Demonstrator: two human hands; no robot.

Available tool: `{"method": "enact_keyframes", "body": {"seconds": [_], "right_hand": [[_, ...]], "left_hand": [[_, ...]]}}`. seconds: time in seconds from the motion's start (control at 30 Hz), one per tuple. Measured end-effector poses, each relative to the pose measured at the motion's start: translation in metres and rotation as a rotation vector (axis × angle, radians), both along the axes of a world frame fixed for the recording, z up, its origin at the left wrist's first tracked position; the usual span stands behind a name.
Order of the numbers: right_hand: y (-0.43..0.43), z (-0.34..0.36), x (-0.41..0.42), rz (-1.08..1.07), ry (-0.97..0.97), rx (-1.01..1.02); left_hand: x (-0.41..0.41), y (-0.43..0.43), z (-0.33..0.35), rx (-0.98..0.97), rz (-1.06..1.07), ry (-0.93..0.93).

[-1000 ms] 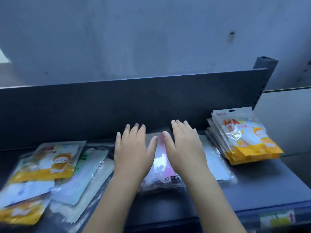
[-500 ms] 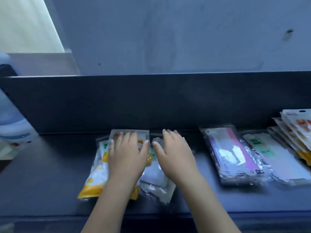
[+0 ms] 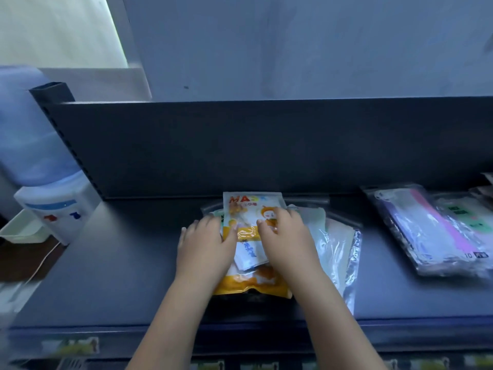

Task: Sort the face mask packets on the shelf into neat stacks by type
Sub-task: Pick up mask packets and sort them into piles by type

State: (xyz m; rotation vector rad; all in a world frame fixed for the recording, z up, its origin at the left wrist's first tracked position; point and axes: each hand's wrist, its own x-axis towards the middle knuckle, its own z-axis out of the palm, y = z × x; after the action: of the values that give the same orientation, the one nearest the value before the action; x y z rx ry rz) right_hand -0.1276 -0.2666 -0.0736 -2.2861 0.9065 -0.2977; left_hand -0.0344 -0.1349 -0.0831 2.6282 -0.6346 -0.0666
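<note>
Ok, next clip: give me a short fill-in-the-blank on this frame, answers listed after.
1. Both hands rest on a mixed pile topped by an orange and white packet printed with the letters ____.
2. The left hand lies on the pile's ____ side.
3. The packet with the pink stripe lies to the ____ of the pile.

Answers: MA; left; right

Water dispenser (image 3: pixel 48 198) at left, grey wall (image 3: pixel 293 44) behind

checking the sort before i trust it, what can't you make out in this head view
- Mixed pile: packet count and types, hidden by both hands and overlapping packets.
- Yellow packet: small print too small; lower part under the left hand and right hand.
- Each hand's grip: palm side hidden.
- Green-label packet: cut off by the right edge.
- Shelf-edge labels: blurred.
</note>
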Motion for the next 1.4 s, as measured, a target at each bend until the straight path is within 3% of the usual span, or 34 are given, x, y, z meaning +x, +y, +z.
{"method": "enact_keyframes", "body": {"seconds": [0.17,0.3,0.37,0.5,0.63,0.73,0.97,1.23,1.4], "right_hand": [[0.0,0.007,-0.002,-0.291,-0.427,0.453],[-0.009,0.009,-0.005,-0.449,-0.585,0.939],[-0.013,0.012,-0.006,-0.456,-0.604,1.053],[-0.02,0.011,-0.007,-0.451,-0.589,1.008],[-0.037,0.016,-0.014,-0.421,-0.633,0.735],[-0.051,0.02,-0.02,-0.405,-0.66,0.777],[-0.056,0.015,-0.027,-0.371,-0.66,0.736],[-0.056,0.016,-0.03,-0.328,-0.73,0.774],[-0.061,0.019,-0.033,-0.305,-0.802,0.883]], "left_hand": [[0.004,0.007,0.002,-0.167,-0.038,0.093],[-0.002,0.007,0.006,-0.356,-0.049,0.232],[-0.006,0.003,0.009,-0.382,-0.047,0.27],[-0.008,-0.003,0.01,-0.37,-0.004,0.245],[-0.001,-0.004,0.005,-0.183,0.151,0.185],[-0.001,-0.005,0.005,-0.226,0.221,0.257],[-0.001,-0.001,0.008,-0.451,0.206,0.223],[-0.008,0.0,0.012,-1.011,0.184,0.27],[-0.005,-0.003,0.019,-1.093,0.257,0.395]]}}
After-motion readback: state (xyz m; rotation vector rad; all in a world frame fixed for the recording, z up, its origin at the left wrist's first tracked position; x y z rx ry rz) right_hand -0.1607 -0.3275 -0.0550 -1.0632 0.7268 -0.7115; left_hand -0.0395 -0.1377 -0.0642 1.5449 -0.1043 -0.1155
